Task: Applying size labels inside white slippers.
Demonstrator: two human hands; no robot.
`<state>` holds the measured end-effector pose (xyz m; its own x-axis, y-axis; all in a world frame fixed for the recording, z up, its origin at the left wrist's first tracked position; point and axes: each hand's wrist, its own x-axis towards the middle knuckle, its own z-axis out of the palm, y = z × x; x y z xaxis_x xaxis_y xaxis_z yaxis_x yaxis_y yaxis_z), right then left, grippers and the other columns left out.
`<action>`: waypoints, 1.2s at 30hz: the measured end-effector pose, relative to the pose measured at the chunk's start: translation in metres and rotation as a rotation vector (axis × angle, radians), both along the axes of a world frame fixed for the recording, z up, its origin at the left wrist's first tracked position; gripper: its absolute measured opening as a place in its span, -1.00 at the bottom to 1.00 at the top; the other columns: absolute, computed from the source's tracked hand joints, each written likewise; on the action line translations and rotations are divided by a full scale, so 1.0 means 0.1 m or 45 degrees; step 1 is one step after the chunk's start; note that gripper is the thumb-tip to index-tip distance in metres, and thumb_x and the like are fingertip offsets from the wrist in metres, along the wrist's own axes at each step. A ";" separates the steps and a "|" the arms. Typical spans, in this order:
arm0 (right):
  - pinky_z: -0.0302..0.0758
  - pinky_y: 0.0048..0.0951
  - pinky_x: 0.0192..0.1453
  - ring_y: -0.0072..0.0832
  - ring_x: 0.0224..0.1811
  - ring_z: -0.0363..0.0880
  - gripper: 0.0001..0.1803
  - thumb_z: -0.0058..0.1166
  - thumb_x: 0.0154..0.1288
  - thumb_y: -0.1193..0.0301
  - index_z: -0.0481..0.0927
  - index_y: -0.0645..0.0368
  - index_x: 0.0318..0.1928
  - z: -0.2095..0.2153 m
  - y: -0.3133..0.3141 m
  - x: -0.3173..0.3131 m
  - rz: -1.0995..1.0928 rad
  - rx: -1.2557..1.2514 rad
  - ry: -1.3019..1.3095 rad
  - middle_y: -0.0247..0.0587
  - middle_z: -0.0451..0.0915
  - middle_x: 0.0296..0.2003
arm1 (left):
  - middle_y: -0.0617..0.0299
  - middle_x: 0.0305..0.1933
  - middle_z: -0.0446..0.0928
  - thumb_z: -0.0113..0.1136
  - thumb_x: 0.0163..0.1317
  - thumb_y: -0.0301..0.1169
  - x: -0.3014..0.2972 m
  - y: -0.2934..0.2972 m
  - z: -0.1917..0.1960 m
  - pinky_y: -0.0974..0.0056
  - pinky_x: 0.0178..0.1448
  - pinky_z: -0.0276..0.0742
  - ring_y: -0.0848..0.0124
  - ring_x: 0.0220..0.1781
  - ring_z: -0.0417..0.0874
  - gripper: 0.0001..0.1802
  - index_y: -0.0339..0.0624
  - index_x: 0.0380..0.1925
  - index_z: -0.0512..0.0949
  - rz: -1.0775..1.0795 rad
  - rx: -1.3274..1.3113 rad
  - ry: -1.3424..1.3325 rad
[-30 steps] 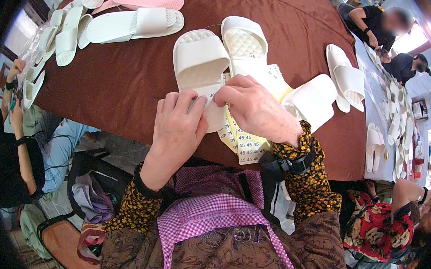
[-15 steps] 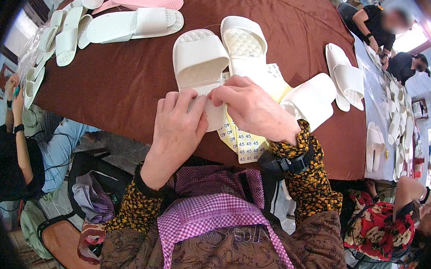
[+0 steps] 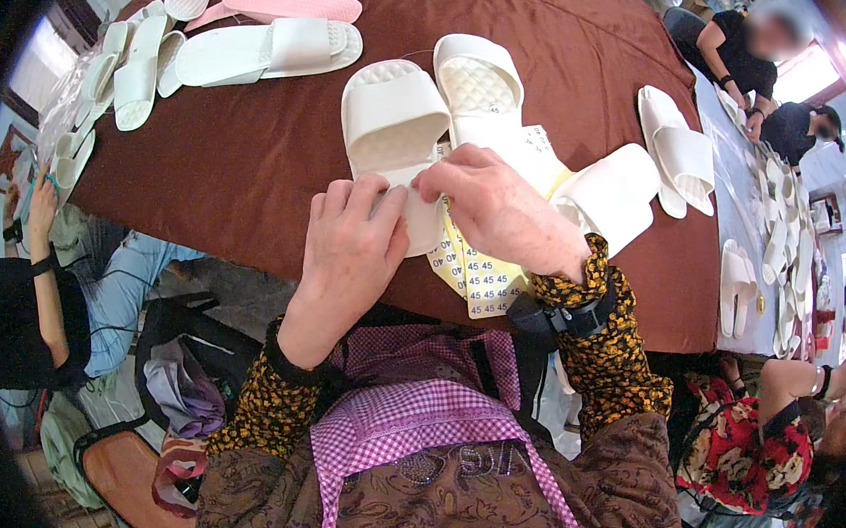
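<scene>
A white slipper (image 3: 394, 109) lies in front of me on the brown cloth, its heel end toward me. Over the left edge of that heel end, my left hand (image 3: 355, 244) has its fingers bent and closed on the slipper. My right hand (image 3: 497, 205) is pinched at the footbed, fingertips close to the left hand's; whatever is between them is hidden. The slipper's mate (image 3: 479, 79) rests just to the right, a small printed label on its footbed. Sheets of yellow-backed printed stickers (image 3: 491, 284) lie partly under the right hand and the slippers.
To the right are another white slipper (image 3: 610, 197) and a white pair (image 3: 678, 153). White slippers (image 3: 266, 51) and a pink one (image 3: 297, 0) lie at the far left. A person (image 3: 15, 322) sits at left; others work beside a slipper-covered table (image 3: 734, 223) at right.
Both my hands stay at the same slipper, with only slight finger movement. The person at the left has shifted an arm.
</scene>
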<state>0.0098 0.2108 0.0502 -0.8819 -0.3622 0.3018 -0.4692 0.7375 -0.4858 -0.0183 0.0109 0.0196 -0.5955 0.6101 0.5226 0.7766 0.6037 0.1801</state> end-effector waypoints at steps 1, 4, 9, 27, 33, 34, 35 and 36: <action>0.45 -0.19 0.09 -0.10 -0.05 0.51 -0.70 -0.03 0.10 0.67 0.57 0.14 -0.15 0.00 -0.02 0.01 0.007 -0.037 -0.039 -0.12 0.58 -0.25 | 0.22 -0.16 0.43 0.24 0.02 -0.42 0.00 0.00 0.00 0.15 -0.09 0.36 0.26 -0.13 0.43 -0.70 -0.17 -0.18 0.58 0.002 -0.003 -0.001; 0.44 -0.18 0.09 -0.09 -0.04 0.51 -0.71 -0.02 0.10 0.66 0.56 0.15 -0.15 0.02 0.00 -0.02 0.007 0.047 0.035 -0.12 0.59 -0.25 | 0.22 -0.16 0.43 0.24 0.02 -0.42 0.00 0.01 0.00 0.15 -0.09 0.36 0.25 -0.13 0.43 -0.70 -0.17 -0.18 0.58 0.001 -0.003 0.002; 0.45 -0.19 0.07 -0.09 -0.06 0.51 -0.73 -0.03 0.12 0.64 0.57 0.16 -0.16 -0.02 0.03 -0.04 -0.017 0.009 0.034 -0.12 0.59 -0.25 | 0.22 -0.16 0.43 0.24 0.03 -0.43 0.00 0.01 0.01 0.15 -0.09 0.36 0.25 -0.13 0.43 -0.70 -0.17 -0.17 0.58 0.001 -0.008 -0.007; 0.45 -0.22 0.07 -0.15 -0.07 0.50 -0.79 -0.06 0.11 0.66 0.56 0.22 -0.24 0.02 0.05 -0.04 0.080 -0.176 -0.006 -0.15 0.58 -0.28 | 0.12 -0.07 0.45 0.25 0.05 -0.48 -0.07 -0.12 -0.10 0.10 0.02 0.37 0.15 -0.07 0.49 -0.70 -0.21 -0.15 0.56 0.042 0.269 -0.148; 0.44 -0.23 0.08 -0.17 -0.06 0.49 -0.81 -0.02 0.11 0.65 0.57 0.21 -0.25 0.04 0.03 0.00 0.074 -0.156 -0.032 -0.17 0.57 -0.30 | 0.07 -0.02 0.48 0.24 0.03 -0.52 -0.03 -0.12 -0.09 0.10 0.10 0.38 0.09 0.02 0.50 -0.68 -0.23 -0.14 0.55 0.080 0.216 -0.173; 0.43 -0.22 0.08 -0.17 -0.05 0.49 -0.80 -0.03 0.11 0.65 0.57 0.20 -0.25 0.05 0.04 0.00 0.111 -0.188 -0.054 -0.16 0.57 -0.30 | 0.07 -0.02 0.48 0.24 0.03 -0.53 -0.03 -0.12 -0.10 0.10 0.10 0.38 0.09 0.02 0.50 -0.68 -0.23 -0.14 0.55 0.075 0.224 -0.168; 0.43 -0.22 0.08 -0.17 -0.05 0.49 -0.80 -0.03 0.11 0.65 0.57 0.20 -0.25 0.03 0.05 -0.01 0.108 -0.191 -0.056 -0.16 0.57 -0.30 | 0.07 -0.02 0.48 0.24 0.03 -0.53 -0.03 -0.12 -0.11 0.10 0.09 0.38 0.09 0.02 0.50 -0.67 -0.23 -0.13 0.55 0.070 0.231 -0.163; 0.44 -0.22 0.06 -0.17 -0.08 0.50 -0.81 -0.04 0.11 0.65 0.57 0.21 -0.27 0.00 0.06 -0.03 0.088 -0.143 0.017 -0.16 0.57 -0.31 | 0.07 -0.02 0.48 0.24 0.03 -0.53 -0.05 -0.10 -0.11 0.10 0.09 0.38 0.09 0.02 0.50 -0.67 -0.23 -0.13 0.55 0.068 0.227 -0.165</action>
<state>0.0063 0.2169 0.0503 -0.8516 -0.3853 0.3555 -0.5241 0.6445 -0.5567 -0.0228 0.0005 0.0084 -0.6935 0.4810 0.5363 0.7080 0.5929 0.3837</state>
